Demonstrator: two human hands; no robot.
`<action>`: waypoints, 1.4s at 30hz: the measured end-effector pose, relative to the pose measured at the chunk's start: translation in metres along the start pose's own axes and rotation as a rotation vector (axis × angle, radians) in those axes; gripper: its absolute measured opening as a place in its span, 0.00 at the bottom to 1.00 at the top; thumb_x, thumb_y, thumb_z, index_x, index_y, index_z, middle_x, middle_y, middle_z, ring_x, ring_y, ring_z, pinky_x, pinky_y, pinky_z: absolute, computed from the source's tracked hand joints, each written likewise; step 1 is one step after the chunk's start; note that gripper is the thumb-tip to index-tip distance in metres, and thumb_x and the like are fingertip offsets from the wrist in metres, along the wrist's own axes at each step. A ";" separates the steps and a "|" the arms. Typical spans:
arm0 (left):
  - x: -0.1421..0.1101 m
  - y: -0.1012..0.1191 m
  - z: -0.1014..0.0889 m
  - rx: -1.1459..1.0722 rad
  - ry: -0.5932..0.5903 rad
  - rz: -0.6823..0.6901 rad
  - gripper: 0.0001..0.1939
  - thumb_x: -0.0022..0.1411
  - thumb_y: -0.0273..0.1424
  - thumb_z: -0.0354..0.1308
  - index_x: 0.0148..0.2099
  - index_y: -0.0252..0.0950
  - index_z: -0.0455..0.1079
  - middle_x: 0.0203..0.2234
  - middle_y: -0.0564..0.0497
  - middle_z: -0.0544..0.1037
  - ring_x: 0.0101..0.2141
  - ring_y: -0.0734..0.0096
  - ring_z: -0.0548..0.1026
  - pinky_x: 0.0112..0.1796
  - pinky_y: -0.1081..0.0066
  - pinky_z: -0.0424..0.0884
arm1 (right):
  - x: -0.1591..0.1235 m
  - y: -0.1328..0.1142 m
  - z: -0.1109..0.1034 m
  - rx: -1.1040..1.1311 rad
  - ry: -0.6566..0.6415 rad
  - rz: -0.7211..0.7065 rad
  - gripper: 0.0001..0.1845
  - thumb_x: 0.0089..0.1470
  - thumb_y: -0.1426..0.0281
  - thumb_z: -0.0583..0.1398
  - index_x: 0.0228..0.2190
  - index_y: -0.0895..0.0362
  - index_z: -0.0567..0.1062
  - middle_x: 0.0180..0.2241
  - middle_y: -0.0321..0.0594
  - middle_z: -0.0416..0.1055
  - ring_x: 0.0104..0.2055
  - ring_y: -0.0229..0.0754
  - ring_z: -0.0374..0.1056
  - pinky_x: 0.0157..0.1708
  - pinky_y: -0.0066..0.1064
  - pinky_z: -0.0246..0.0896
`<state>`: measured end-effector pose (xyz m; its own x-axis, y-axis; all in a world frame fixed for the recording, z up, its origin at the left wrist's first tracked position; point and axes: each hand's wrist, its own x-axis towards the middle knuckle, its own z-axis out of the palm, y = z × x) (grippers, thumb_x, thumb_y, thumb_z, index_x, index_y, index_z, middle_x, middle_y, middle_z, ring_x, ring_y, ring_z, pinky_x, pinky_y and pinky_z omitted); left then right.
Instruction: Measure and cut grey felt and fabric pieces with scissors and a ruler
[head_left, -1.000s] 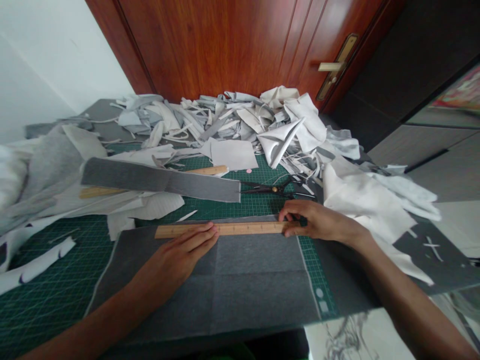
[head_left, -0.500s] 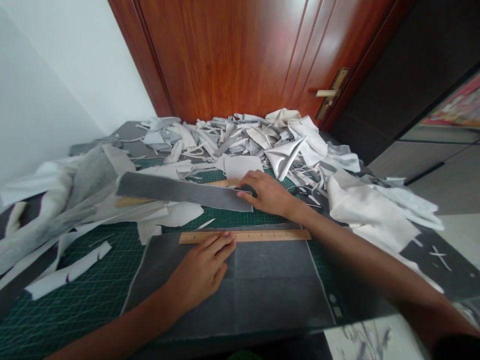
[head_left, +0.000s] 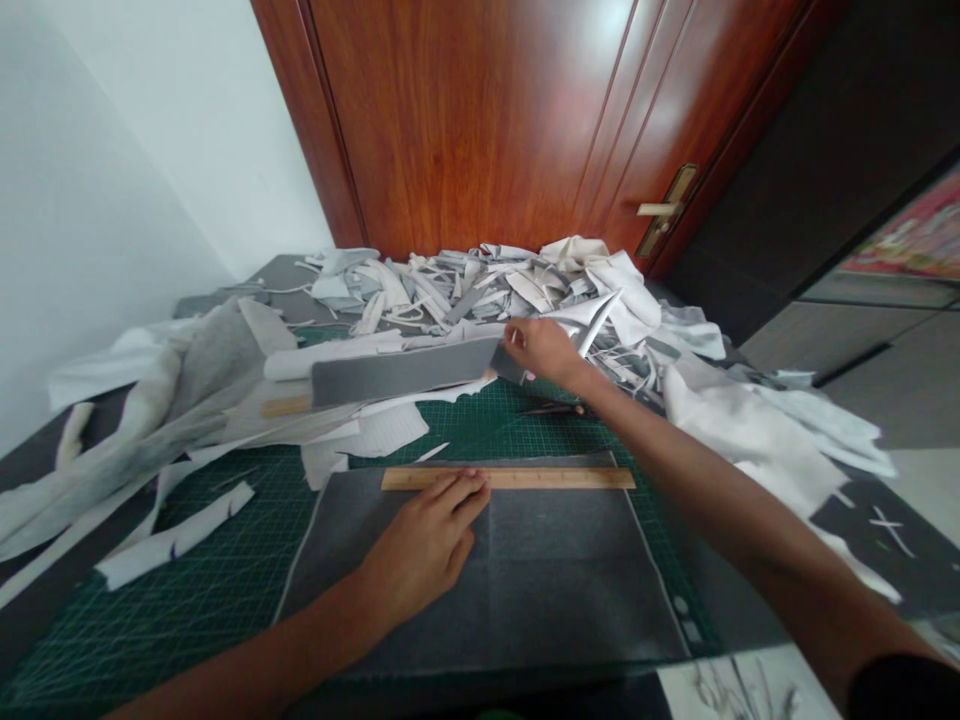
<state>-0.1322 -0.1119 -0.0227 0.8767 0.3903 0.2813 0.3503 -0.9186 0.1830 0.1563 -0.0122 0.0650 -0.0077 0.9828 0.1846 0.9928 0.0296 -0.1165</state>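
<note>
My left hand (head_left: 427, 535) lies flat, fingers together, on a dark grey fabric sheet (head_left: 555, 570), its fingertips touching a wooden ruler (head_left: 525, 478) that lies along the sheet's far edge. My right hand (head_left: 541, 350) reaches further back and pinches the right end of a long grey fabric strip (head_left: 405, 370), which is lifted off the green cutting mat (head_left: 150, 600). A second wooden ruler (head_left: 285, 406) lies partly hidden under the strip and white scraps.
A heap of white and grey fabric offcuts (head_left: 487, 290) fills the back of the table in front of a wooden door (head_left: 510, 120). Black scissors (head_left: 551, 408) lie on the mat under my right forearm. More white cloth (head_left: 757, 430) lies at the right.
My right hand left the ruler's right end, reached to the grey strip, took its end and lifted it back. The left hand stayed on the sheet. The view shifted.
</note>
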 end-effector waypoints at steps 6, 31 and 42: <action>0.001 0.002 0.002 0.076 0.000 0.015 0.29 0.66 0.19 0.49 0.67 0.32 0.68 0.63 0.44 0.75 0.62 0.57 0.74 0.61 0.57 0.75 | -0.003 0.072 -0.012 0.118 0.170 0.150 0.22 0.64 0.75 0.57 0.58 0.66 0.72 0.44 0.55 0.81 0.45 0.53 0.76 0.46 0.41 0.66; 0.009 0.006 -0.002 0.041 -0.003 0.000 0.25 0.71 0.26 0.48 0.67 0.30 0.70 0.58 0.39 0.77 0.57 0.54 0.75 0.57 0.54 0.76 | -0.020 0.069 0.039 0.264 -0.138 -0.182 0.04 0.58 0.72 0.66 0.36 0.60 0.82 0.37 0.44 0.81 0.38 0.41 0.74 0.42 0.30 0.64; 0.009 0.005 0.000 0.088 0.041 0.030 0.25 0.71 0.26 0.48 0.66 0.28 0.70 0.56 0.39 0.78 0.56 0.55 0.75 0.57 0.56 0.75 | -0.020 0.075 0.041 0.287 -0.101 -0.132 0.08 0.58 0.69 0.68 0.38 0.59 0.84 0.35 0.43 0.81 0.36 0.42 0.74 0.42 0.33 0.64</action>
<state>-0.1224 -0.1126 -0.0194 0.8734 0.3635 0.3242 0.3535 -0.9310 0.0913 0.2261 -0.0224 0.0124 -0.1603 0.9797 0.1201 0.9081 0.1941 -0.3712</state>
